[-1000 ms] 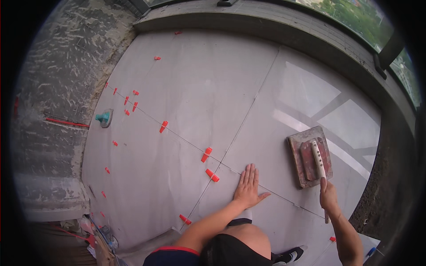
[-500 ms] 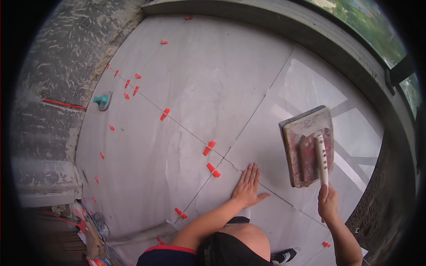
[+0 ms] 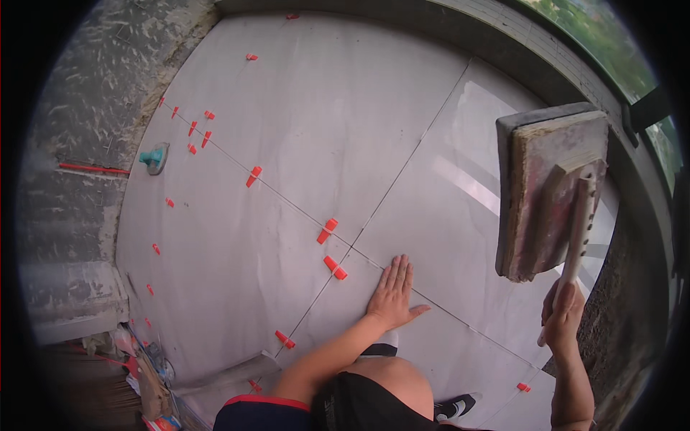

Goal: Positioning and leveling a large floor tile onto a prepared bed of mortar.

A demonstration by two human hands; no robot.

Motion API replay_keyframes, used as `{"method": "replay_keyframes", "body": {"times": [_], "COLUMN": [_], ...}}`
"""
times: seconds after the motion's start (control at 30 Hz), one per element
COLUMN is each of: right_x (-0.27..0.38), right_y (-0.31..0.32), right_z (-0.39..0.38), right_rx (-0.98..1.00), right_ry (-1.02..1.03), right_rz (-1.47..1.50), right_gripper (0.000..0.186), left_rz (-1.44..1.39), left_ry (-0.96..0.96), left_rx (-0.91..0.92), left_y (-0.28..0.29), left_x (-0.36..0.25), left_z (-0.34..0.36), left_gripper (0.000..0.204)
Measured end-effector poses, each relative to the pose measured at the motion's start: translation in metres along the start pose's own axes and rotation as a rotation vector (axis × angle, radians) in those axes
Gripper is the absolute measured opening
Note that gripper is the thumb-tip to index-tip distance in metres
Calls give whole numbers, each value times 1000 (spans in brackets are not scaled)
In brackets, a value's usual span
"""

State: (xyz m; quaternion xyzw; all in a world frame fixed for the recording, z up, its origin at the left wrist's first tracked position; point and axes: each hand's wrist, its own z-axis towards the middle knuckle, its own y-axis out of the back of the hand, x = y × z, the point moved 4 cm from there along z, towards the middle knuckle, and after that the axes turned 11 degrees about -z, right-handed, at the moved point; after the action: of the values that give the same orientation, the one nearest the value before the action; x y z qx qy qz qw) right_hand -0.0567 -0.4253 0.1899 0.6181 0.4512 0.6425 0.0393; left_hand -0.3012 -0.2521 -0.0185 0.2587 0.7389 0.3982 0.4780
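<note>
My right hand is wrapped round the pale handle of a tile-beating paddle. Its thick, worn rectangular head is raised above the glossy grey floor tiles on the right. My left hand lies flat on a tile, fingers stretched out and tips beside a joint. Left of that hand, a red levelling wedge and another red wedge sit on the joints near where the tile corners meet.
Several more red wedges dot the tiles toward the left. A teal suction cup stands near the rough grey wall. A concrete ledge runs along the far side. Clutter lies at lower left; coarse dark ground shows at right.
The paddle has risen with my right hand, moving right and appearing larger. My left hand stays flat on the tile. The whole view has shifted slightly.
</note>
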Motion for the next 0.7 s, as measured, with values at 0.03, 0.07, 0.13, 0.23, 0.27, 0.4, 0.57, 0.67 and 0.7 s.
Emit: {"method": "replay_keyframes", "body": {"times": [0.03, 0.07, 0.13, 0.23, 0.27, 0.4, 0.57, 0.67, 0.7], "right_x": [-19, -37, -63, -81, -80, -88, -95, -78, -66], "right_y": [-28, -57, -106, -133, -132, -106, -43, 14, 36], "right_z": [5, 10, 29, 38, 37, 9, 2, 15, 21], "right_rx": [56, 172, 381, 439, 418, 417, 210, 27, -54], "right_ry": [-87, -136, -147, -180, -163, -427, -601, -632, -596], "right_rz": [-212, -411, -561, -520, -499, -278, 82, 73, 81], "right_gripper": [62, 64, 71, 71, 70, 67, 58, 59, 58], "left_rz": [-10, 3, -40, -64, -62, -86, -29, 51, 26], "left_ry": [-5, -13, -9, -24, -51, -7, 139, 106, 65], "left_rx": [-10, -15, -1, -5, -45, -36, -187, -241, -281], "left_y": [1, 3, 5, 7, 9, 11, 34, 52, 56], "left_x": [0, -1, -3, -2, -4, -10, 6, 22, 21], "left_z": [1, 0, -1, -2, -1, 9, 113, 173, 184], "left_gripper": [114, 114, 113, 111, 109, 104, 98, 98, 98]}}
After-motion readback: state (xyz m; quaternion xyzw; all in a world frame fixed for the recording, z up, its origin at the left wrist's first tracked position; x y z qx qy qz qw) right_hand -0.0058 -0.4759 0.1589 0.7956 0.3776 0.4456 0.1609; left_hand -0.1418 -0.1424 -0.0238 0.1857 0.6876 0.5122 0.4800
